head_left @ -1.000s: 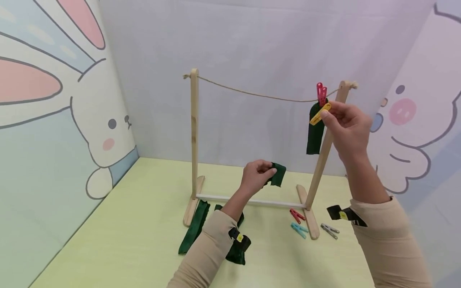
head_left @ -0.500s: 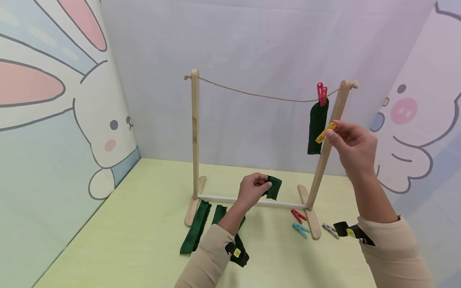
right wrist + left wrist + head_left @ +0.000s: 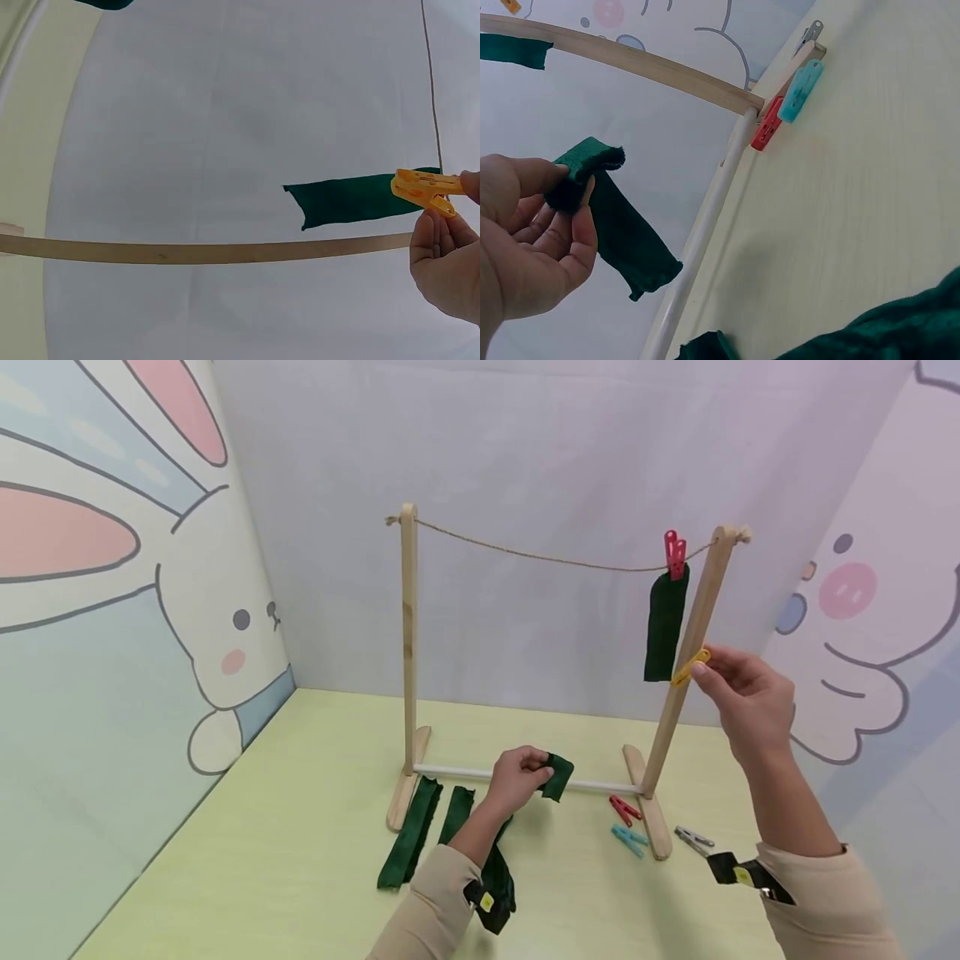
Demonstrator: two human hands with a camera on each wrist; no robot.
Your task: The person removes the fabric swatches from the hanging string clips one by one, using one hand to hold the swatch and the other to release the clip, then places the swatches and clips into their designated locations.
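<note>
My left hand (image 3: 517, 781) pinches a dark green strip of cloth (image 3: 634, 236) between thumb and fingers; the strip is folded over and its lower part hangs free. To the right, my right hand (image 3: 757, 702) pinches a yellow clothespin (image 3: 691, 667) in front of the wooden post (image 3: 701, 618). Above it, another green cloth strip (image 3: 665, 627) hangs from the rope (image 3: 540, 558), clipped by a red clothespin (image 3: 677, 560). More green cloth strips (image 3: 411, 835) lie on the table, some partly hidden under my left forearm.
The rope sags between two wooden posts (image 3: 409, 635) joined low down by a white bar (image 3: 457, 772). By the right foot (image 3: 654, 818) lie a red clothespin (image 3: 624, 810), a light blue clothespin (image 3: 630, 841) and a grey clothespin (image 3: 693, 840). Printed walls stand on both sides.
Both hands have moved down, the right with the yellow clothespin away from the hanging strip's top, the left with its cloth down and slightly leftward. The hanging strip stays clipped.
</note>
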